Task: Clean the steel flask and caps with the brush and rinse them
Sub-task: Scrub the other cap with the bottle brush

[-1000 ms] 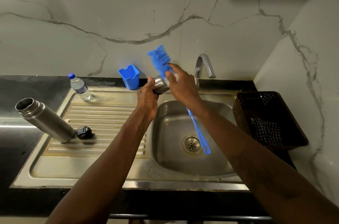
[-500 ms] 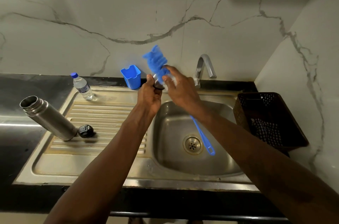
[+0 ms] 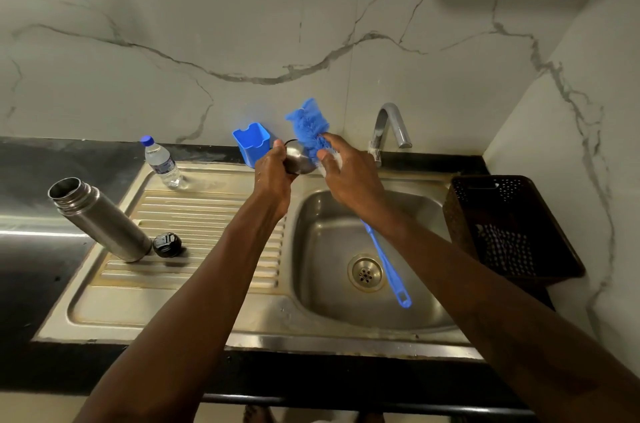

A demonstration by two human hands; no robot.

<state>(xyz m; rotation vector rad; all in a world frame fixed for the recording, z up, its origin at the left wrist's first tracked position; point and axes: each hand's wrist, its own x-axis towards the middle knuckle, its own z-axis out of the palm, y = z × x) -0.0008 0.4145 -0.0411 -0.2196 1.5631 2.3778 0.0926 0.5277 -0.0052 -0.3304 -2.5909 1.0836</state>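
Hands are both busy over the sink basin [image 3: 322,249] on my feed: left hand [image 3: 273,176] grips the steel cap [image 3: 299,164], right hand [image 3: 351,180] grips the blue bottle brush [image 3: 307,126], bristles against it. Open steel flask [image 3: 104,225] stands at 9 o'clock, black cap [image 3: 167,244] just beside.

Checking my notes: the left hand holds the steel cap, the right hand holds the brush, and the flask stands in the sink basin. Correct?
Not quite. The head view shows the flask on the drainboard, left of the basin. The left hand does hold the steel cap, the right hand the brush.
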